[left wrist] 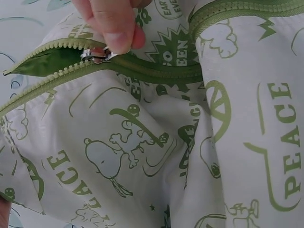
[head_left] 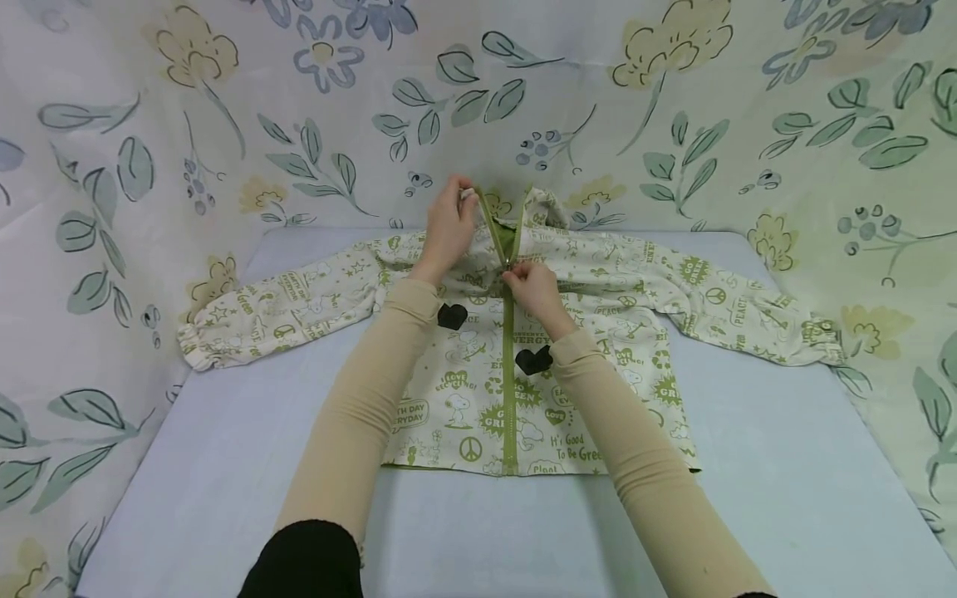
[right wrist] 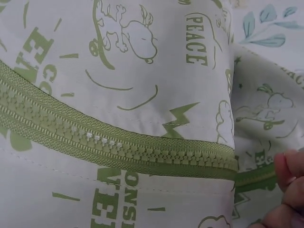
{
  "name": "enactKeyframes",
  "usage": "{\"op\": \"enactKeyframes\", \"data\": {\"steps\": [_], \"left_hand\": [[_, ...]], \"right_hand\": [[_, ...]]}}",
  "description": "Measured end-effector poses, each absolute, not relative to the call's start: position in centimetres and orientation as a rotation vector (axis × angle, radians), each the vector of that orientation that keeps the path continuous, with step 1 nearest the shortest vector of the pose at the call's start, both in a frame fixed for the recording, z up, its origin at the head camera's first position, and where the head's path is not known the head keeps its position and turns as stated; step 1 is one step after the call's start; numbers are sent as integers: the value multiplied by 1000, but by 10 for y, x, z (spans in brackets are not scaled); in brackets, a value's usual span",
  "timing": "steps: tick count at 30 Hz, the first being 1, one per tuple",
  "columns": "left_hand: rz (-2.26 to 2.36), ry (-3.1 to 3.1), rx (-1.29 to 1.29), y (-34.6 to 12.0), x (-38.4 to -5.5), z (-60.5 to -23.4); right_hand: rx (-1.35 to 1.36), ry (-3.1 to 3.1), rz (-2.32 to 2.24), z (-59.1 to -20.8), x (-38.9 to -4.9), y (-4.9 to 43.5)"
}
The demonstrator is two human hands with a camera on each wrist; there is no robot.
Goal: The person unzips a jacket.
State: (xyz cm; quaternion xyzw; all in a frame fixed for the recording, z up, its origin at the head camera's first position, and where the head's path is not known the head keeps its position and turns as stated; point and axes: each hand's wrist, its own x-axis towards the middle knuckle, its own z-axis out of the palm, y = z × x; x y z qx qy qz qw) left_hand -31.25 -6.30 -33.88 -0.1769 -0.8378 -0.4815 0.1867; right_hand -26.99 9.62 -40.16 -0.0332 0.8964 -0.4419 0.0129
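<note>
A white zip-up jacket [head_left: 463, 399] with a green print lies front up on the table, its sleeves spread to both sides. My left hand [head_left: 451, 224] grips the upper edge of the jacket beside the collar; its fingertips are partly hidden. Lower down, my right hand [head_left: 534, 291] pinches the pull of the metal zipper slider [left wrist: 97, 54]. Above the slider the green zipper is parted in a V; below it, the zipper teeth [right wrist: 142, 154] are meshed. In the left wrist view, the right fingers [left wrist: 111, 23] hold the pull from above.
The jacket rests on a pale table cover [head_left: 224, 482]. Behind and at the sides hangs a floral cloth [head_left: 478, 108]. Fabric folds bunch up across the jacket's chest, and the collar [head_left: 546, 208] stands up near the back cloth.
</note>
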Motion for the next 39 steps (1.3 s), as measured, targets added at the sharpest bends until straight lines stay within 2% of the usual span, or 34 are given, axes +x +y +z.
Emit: {"op": "enactKeyframes", "data": {"steps": [23,39], "left_hand": [[-1349,-2330,-471,-78,-318,-323],[-1309,-2329,-497,-83,-319,-321]], "right_hand": [[-143,2820,-1354,-416,-269,106],[-162,2778,-1310,-410,-267,106]]}}
